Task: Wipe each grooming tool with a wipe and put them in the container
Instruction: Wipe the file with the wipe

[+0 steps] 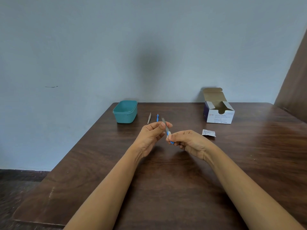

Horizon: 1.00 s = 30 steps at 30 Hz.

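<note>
Above the middle of the worktop (182,180), my left hand (152,135) pinches the metal end of a blue-handled nail file (164,126); my right hand (187,141) pinches a white wipe (169,136) around its handle end. I judge wiping is the step in hand. The next move calls for carrying the file to the teal container (124,117) near the far edge, left of the tweezers (149,118).

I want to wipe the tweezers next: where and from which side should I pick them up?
Probably pinch the tweezers mid-length across their narrow width, coming down from above and from the left: they lie flat, pointing away from you, with the blue-handled tool close on their right and the container further left.
</note>
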Motion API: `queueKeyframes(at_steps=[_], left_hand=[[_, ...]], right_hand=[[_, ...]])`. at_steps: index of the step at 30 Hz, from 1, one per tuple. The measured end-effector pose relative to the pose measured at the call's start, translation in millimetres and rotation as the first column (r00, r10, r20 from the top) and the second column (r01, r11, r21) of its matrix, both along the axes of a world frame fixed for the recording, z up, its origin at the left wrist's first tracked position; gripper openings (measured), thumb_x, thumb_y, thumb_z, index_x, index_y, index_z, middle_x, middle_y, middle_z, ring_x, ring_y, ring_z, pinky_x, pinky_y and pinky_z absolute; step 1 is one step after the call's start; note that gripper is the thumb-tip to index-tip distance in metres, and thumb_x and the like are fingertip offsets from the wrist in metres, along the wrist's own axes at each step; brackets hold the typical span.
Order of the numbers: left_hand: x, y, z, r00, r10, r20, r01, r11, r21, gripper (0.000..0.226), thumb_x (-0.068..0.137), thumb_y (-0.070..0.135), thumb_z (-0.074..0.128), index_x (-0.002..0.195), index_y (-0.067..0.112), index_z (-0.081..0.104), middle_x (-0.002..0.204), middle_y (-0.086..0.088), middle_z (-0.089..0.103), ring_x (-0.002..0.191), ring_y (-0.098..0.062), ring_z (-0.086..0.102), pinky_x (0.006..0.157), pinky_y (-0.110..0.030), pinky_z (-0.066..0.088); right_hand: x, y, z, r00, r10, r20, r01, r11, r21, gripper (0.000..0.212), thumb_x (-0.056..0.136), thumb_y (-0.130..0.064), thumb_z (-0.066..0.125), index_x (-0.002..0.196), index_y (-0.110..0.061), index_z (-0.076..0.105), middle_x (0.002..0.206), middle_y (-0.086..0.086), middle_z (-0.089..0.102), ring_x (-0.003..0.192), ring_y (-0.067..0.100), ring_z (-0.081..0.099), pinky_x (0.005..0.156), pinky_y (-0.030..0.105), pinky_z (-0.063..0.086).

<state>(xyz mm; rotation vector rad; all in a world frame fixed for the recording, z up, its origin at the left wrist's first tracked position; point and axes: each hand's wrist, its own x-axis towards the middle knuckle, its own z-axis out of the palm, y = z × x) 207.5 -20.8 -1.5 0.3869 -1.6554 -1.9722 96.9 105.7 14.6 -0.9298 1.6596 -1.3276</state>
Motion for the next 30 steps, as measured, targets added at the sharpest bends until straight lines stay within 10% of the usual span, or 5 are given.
queueKeyframes(at_steps=[30], left_hand=[[0.2, -0.2, 7.1, 0.987, 0.157, -0.035, -0.154, 0.985, 0.076, 0.02, 0.071, 0.034, 0.067, 0.084, 0.021, 0.073, 0.097, 0.009, 0.074, 0.108, -0.016, 0.057, 0.088, -0.032, 0.041]], right_hand=[[1.0, -4.1, -7.7, 0.992, -0.124, 0.032, 0.124, 0.992, -0.027, 0.012, 0.069, -0.027, 0.081, 0.075, -0.017, 0.077, 0.076, -0.003, 0.071, 0.079, 0.012, 0.051, 0.073, 0.029, 0.037]])
